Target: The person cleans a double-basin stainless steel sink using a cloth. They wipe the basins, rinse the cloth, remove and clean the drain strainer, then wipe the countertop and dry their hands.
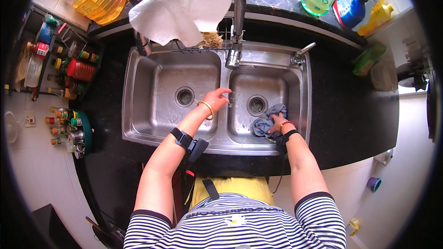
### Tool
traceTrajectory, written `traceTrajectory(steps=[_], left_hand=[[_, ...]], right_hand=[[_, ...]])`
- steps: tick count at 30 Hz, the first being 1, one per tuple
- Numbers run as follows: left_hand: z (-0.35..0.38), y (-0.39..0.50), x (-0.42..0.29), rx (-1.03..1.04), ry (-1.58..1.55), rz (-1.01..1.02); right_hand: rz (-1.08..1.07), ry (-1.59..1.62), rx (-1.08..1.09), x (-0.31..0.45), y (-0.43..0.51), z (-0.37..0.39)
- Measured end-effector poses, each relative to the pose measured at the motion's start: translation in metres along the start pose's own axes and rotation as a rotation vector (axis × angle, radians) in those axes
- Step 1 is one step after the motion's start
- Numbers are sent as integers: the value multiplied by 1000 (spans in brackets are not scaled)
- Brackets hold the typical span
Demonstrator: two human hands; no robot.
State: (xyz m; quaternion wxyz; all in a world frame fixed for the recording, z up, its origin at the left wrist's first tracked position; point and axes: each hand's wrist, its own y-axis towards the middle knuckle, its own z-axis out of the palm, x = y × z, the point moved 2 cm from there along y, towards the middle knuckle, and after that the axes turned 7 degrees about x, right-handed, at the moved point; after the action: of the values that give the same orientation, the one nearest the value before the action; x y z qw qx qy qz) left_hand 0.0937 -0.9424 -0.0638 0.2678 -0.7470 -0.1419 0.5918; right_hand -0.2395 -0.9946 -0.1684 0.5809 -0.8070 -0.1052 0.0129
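Observation:
In the right basin of a stainless-steel double sink (166, 148), my right hand (278, 123) is on a crumpled blue-grey cloth (262, 126), its fingers pressed into the folds. The cloth lies by the front right wall, just below the drain strainer (257, 105). My left hand (218, 99) hovers near the divider between the two basins, fingers apart and nothing in them. The left basin has its own drain (184, 96). Above the divider hangs the faucet (234, 58); whether water runs from it I cannot tell.
Behind the sink, a white cloth (187, 7) drapes over a wire rack (226, 29). A smaller tap (301, 55) stands at the back right corner. Cleaner bottles (351, 7) line the right ledge, an oil jug (98, 3) the left. Seasoning bottles (81, 69) crowd the left shelf.

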Motion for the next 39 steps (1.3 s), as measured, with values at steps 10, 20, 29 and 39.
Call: traceTrajectory(steps=[10, 20, 29, 39], left_hand=[[43, 2, -8, 231, 295, -12], [54, -3, -21, 283, 327, 0], [-95, -71, -28, -828, -238, 324], [-190, -154, -85, -258, 111, 554]], right_hand=[[-470, 626, 15, 23, -67, -58], [-342, 157, -224, 10, -194, -91], [-568, 450, -393, 33, -257, -92], [-1232, 929, -86, 191, -289, -92]])
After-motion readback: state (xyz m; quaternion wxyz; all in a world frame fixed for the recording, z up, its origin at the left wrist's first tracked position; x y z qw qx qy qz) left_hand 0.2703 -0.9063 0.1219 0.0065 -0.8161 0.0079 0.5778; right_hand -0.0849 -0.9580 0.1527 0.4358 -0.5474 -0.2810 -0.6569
